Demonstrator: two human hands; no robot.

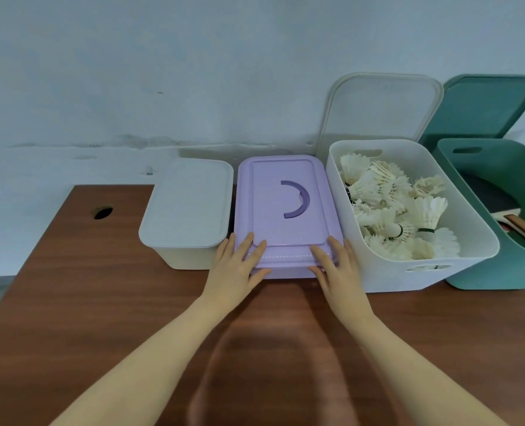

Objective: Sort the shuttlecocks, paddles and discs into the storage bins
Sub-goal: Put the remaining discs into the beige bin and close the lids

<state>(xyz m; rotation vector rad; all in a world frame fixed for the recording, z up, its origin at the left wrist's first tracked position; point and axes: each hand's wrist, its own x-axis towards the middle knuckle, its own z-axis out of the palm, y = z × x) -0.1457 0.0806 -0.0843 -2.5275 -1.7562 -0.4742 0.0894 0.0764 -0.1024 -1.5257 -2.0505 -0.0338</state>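
Observation:
A purple bin (285,210) with its lid on and a curved handle stands in the middle of the row. My left hand (239,265) lies with straight fingers on the lid's near left corner, thumb along the front edge. My right hand (336,265) presses the near right corner the same way. To the right, an open white bin (470,229) holds several white shuttlecocks (387,207). At the far right, an open green bin (500,272) holds paddles (522,226), partly cut off by the frame edge.
A closed white bin (187,210) stands left of the purple one. A white lid (381,109) and a green lid (485,106) lean on the wall behind their bins. The brown wooden table (101,302) has a cable hole (103,213) at its far left.

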